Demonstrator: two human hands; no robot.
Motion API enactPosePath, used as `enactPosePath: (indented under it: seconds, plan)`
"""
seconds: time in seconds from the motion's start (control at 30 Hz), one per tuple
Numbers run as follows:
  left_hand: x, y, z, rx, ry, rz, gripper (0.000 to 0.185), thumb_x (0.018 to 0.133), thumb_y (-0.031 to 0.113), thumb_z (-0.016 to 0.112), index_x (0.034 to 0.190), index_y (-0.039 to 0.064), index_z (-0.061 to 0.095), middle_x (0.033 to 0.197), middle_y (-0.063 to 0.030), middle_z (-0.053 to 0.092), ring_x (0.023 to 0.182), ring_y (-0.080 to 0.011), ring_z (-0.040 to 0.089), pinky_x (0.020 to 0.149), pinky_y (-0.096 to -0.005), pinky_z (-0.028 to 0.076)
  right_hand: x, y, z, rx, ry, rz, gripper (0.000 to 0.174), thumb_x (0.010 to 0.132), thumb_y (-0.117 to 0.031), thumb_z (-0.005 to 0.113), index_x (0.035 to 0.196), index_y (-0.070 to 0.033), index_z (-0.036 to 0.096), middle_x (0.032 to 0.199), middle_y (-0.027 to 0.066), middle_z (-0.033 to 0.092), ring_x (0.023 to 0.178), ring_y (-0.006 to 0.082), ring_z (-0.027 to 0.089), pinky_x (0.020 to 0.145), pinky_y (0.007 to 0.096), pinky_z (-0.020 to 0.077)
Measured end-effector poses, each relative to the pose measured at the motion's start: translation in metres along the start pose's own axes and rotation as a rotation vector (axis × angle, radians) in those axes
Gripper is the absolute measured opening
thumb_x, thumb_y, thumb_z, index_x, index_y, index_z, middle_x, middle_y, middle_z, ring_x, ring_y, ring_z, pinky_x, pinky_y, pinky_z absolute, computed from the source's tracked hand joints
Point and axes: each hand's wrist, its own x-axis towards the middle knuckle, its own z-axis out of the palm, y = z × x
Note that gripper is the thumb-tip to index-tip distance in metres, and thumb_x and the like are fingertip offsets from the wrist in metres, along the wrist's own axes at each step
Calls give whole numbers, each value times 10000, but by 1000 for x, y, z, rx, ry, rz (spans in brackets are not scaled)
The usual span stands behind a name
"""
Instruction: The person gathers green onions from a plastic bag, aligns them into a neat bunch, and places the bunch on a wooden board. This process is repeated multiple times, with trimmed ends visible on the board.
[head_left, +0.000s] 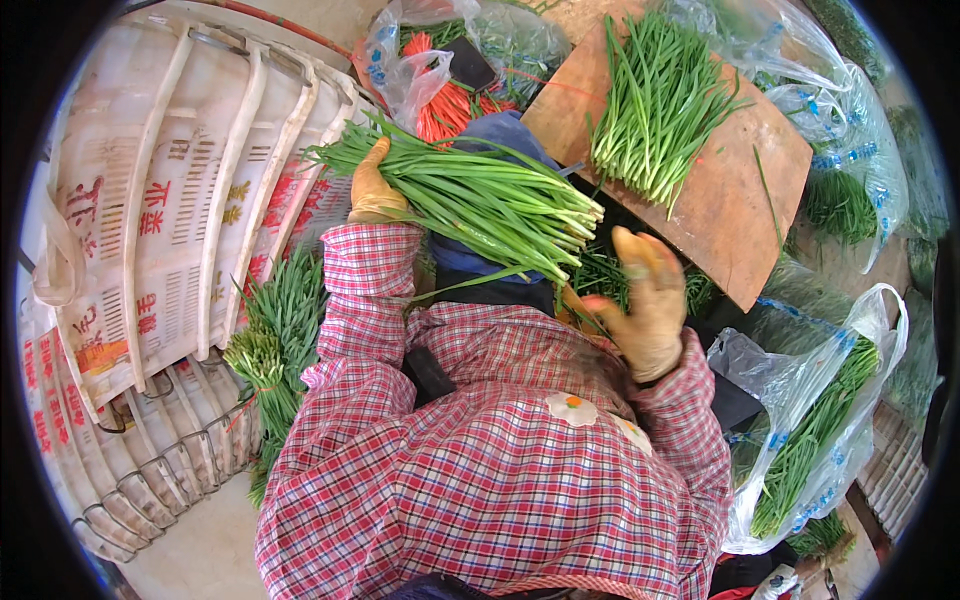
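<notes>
My left hand (373, 187), in a tan glove, grips a bunch of garlic chives (487, 199) over my lap. The leaf tips point left, and the pale cut ends fan out to the right. Just below and right of those ends is my right hand (651, 307), gloved too and blurred by motion. Its thumb and fingers are spread, with no stalks seen between them. Another bunch of chives (660, 112) lies loose on a brown board (731, 225) in front of me. Loose greens below the held bunch are partly hidden by my right hand.
White plastic crates (161, 187) bearing writing stand at left. Tied chives (277, 337) lie beside my left elbow. Red ties (442, 112) and a dark block (470, 64) sit in a bag ahead. Bagged chives (817, 442) are at right, with more clear bags (855, 142) beyond the board.
</notes>
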Motion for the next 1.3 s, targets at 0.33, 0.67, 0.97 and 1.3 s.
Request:
enactPosePath:
  seconds: [0.33, 0.67, 0.97, 1.3]
  plan:
    - [28, -2, -31, 20, -40, -43, 315, 912, 245, 471, 1044, -31, 547, 1021, -208, 610, 916, -370, 598, 835, -504, 483, 16, -22, 35, 795, 129, -33, 302, 690, 56, 632, 954, -85, 595, 827, 51, 626, 744, 230, 628, 672, 351, 503]
    - [14, -17, -26, -25, -144, -79, 390, 910, 300, 465, 1080, -44, 535, 1039, -223, 603, 929, -382, 596, 855, -522, 470, -2, -16, 28, 1493, -213, 982, 364, 872, -216, 571, 1157, 4, 521, 1020, 98, 616, 927, 172, 602, 634, 252, 505]
    - [30, -12, -43, 50, -131, -31, 390, 886, 323, 497, 1072, -16, 547, 1055, -208, 600, 935, -373, 588, 850, -508, 462, -39, 40, 19, 1476, -256, 1014, 219, 889, -165, 532, 980, 13, 621, 667, 12, 583, 563, 79, 538, 551, 197, 450]
    - [18, -10, -42, 27, -217, 76, 301, 884, 328, 521, 1029, 71, 573, 975, -103, 618, 856, -301, 593, 784, -460, 485, 1, 13, 81, 1385, -91, 921, 146, 858, -170, 590, 898, -30, 606, 664, -21, 534, 555, 49, 448, 493, 194, 348]
